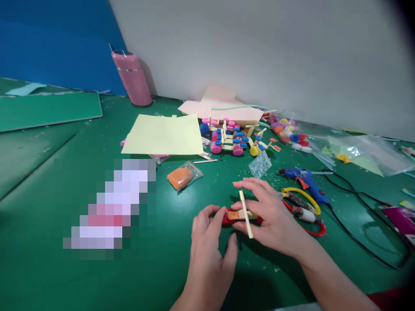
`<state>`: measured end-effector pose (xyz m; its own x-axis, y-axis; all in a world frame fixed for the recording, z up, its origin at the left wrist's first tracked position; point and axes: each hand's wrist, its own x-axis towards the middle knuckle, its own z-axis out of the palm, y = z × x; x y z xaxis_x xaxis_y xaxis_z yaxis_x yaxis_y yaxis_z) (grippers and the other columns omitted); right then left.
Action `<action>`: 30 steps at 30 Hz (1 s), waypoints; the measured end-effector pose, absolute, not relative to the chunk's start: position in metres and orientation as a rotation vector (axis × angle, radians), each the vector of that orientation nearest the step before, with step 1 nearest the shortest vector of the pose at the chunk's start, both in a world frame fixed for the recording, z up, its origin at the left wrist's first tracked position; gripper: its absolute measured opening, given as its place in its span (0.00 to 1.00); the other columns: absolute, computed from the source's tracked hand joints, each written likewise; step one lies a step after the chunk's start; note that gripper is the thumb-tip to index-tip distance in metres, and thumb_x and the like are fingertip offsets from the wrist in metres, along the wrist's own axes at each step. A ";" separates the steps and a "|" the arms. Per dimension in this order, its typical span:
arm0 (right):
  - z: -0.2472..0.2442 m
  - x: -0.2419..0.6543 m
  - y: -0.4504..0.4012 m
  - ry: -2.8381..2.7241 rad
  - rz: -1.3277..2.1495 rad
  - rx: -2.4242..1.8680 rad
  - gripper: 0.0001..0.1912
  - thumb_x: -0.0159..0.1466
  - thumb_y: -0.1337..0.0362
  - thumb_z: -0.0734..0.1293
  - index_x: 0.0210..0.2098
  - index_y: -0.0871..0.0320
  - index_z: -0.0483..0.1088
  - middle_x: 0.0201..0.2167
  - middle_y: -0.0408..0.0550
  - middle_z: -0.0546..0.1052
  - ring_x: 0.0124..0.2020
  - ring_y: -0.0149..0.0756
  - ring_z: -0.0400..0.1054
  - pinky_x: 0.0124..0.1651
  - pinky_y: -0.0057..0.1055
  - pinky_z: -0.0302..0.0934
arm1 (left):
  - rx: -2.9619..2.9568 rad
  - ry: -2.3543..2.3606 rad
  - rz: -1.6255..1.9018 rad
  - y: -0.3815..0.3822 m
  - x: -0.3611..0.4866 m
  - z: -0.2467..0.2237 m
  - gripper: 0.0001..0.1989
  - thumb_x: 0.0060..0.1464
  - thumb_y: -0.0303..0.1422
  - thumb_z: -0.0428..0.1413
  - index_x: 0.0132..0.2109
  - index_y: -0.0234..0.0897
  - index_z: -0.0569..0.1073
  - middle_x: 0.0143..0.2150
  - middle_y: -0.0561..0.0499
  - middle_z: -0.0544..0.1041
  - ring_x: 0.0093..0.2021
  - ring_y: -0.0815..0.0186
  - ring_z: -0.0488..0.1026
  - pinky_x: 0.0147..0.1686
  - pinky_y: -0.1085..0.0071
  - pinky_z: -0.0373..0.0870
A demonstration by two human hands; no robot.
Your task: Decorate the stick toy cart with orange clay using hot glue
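Both hands are close together low in the middle of the view, around a small craft piece with a red end [227,217] and pale wooden sticks. An orange-brown patch shows where the sticks meet the red end. A loose-looking pale stick [245,214] lies crosswise over it; whether it is fixed cannot be made out. My left hand [210,242] pinches the red end with its fingers, its thumb apart below. My right hand [270,214] is curled over the other end, thumb beneath and fingers above, hiding part of the piece.
Behind lie model cars [228,140] with bottle-cap wheels, yellow paper [165,136] and an orange packet [181,176]. A blue glue gun [304,179], its black cord, and yellow- and red-handled tools [303,205] are at right. A pink bottle [132,80] stands at back left.
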<state>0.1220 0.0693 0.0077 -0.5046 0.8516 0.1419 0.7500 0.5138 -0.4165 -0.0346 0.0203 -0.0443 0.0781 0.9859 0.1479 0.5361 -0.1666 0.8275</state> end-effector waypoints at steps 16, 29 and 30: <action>0.005 0.124 0.070 -2.447 0.411 -1.316 0.06 0.56 0.62 0.67 0.34 0.54 0.73 0.54 0.46 0.64 0.58 0.44 0.50 0.57 0.44 0.49 | 1.868 1.451 0.831 0.038 -0.040 -0.040 0.14 0.51 0.25 0.49 0.46 0.35 0.69 0.44 0.43 0.74 0.42 0.58 0.68 0.39 0.59 0.66; 0.006 0.125 0.070 -2.455 0.411 -1.324 0.06 0.57 0.62 0.66 0.34 0.54 0.73 0.55 0.45 0.63 0.58 0.43 0.49 0.57 0.43 0.49 | 1.869 1.444 0.809 0.040 -0.041 -0.036 0.14 0.52 0.25 0.49 0.46 0.36 0.69 0.43 0.45 0.75 0.41 0.58 0.67 0.38 0.59 0.65; 0.006 0.125 0.071 -2.453 0.408 -1.324 0.06 0.57 0.62 0.66 0.34 0.54 0.73 0.55 0.45 0.63 0.58 0.43 0.49 0.57 0.43 0.49 | 1.870 1.446 0.808 0.040 -0.042 -0.035 0.14 0.52 0.24 0.49 0.46 0.37 0.70 0.43 0.45 0.75 0.41 0.58 0.67 0.38 0.59 0.65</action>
